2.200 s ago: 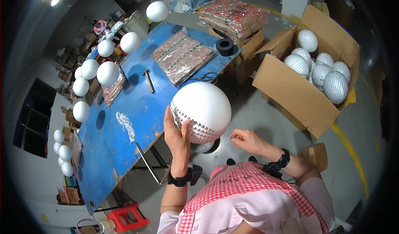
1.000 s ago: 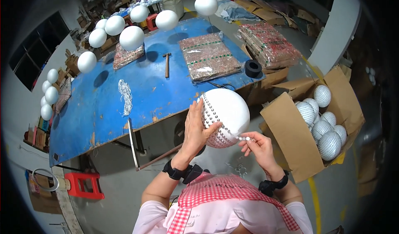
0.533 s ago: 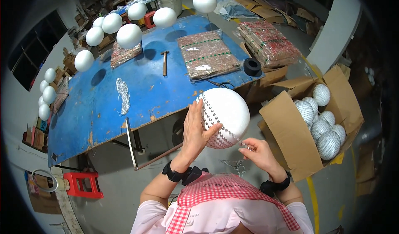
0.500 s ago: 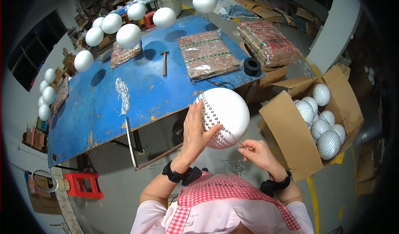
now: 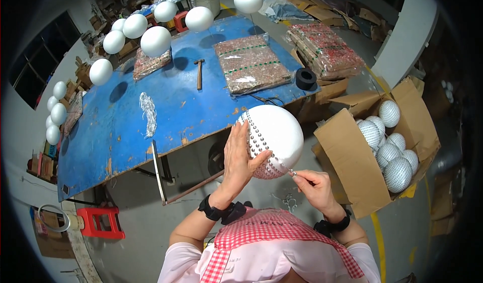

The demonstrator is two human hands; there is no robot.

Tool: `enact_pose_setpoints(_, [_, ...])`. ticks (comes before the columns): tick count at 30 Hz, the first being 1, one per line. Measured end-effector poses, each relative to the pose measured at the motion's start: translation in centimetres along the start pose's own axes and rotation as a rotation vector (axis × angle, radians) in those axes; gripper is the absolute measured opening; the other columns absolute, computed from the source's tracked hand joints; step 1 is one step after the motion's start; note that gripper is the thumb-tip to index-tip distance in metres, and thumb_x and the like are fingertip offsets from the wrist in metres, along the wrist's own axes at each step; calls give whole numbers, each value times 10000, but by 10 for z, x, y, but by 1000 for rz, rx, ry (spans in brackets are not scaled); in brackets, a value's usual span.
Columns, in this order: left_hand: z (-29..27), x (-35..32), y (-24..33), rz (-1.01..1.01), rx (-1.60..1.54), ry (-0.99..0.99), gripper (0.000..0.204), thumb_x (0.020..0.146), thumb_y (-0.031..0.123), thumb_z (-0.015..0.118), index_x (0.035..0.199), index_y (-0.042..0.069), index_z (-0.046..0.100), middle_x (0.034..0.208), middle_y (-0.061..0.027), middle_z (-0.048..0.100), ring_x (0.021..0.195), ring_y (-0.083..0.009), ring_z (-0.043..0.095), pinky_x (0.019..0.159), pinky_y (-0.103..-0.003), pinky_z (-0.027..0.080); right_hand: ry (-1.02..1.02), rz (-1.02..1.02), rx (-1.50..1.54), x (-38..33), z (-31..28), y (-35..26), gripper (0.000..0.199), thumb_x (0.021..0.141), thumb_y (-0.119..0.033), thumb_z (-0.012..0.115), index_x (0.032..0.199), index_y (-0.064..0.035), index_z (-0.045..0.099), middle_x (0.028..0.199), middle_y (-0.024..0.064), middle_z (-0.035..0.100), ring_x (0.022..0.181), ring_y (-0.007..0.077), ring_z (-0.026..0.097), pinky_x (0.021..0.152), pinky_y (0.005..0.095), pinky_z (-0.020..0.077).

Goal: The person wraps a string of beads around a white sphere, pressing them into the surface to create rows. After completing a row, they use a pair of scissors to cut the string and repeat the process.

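Note:
A large white foam ball [image 5: 282, 132] is in front of me, with rows of silver beads [image 5: 258, 138] running round its left and lower part. My left hand [image 5: 238, 157] holds the ball from the left, its fingers lying along the beads and its thumb pressed on the lower rows. Thumb and forefinger of my right hand [image 5: 313, 185] pinch a short end of silver bead string [image 5: 293, 173] at the ball's lower right edge. Some loose bead string [image 5: 289, 201] hangs below, above the apron. The palm side of my left hand is hidden.
On the blue table [image 5: 176, 107] are a hammer [image 5: 199, 74], scissors [image 5: 269, 101], black tape [image 5: 305, 79], a silver bead pile [image 5: 148, 114] and a wrapped pack [image 5: 251, 67]. White balls [image 5: 156, 41] stand over it. A carton [image 5: 352, 167] of covered balls [image 5: 397, 175] is at right; a red stool [image 5: 103, 223] at left.
My right hand has shifted slightly right, and its fingers have drawn a little away from the ball with the bead string. The left hand and ball have barely moved.

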State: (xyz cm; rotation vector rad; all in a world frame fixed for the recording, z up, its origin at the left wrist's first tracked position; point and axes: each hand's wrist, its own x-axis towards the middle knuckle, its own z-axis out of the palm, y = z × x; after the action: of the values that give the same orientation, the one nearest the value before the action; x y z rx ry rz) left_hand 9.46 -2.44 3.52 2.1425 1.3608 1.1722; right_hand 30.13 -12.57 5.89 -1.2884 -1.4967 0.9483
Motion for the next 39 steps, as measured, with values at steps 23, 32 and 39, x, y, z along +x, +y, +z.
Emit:
enact_pose_setpoints(23, [4,-10,11,124,7,18,895,723,269,794,1449,49,319,1450,-310,275,1356,-463,270,1101,-529,225,30,-19,-310,1,3,-16,178,801,-67,689,979,-62,696,729,116,654,564,200,628,508,301,464])
enact_pose_setpoints(32, [-2,-10,14,104,-18,24,846,737,218,803,1437,77,350,1444,-288,314,1357,-445,297,1078,-497,317,128,-403,-690,0,10,7,280,740,-58,692,1009,-131,718,629,52,553,560,232,572,497,357,448])
enact_pose_setpoints(39, [-1,-13,13,134,4,37,855,733,227,800,1441,77,345,1442,-258,333,1339,-445,322,1074,-496,321,118,-295,-414,6,15,5,187,786,-59,678,972,-72,695,718,72,626,621,232,627,536,315,484])
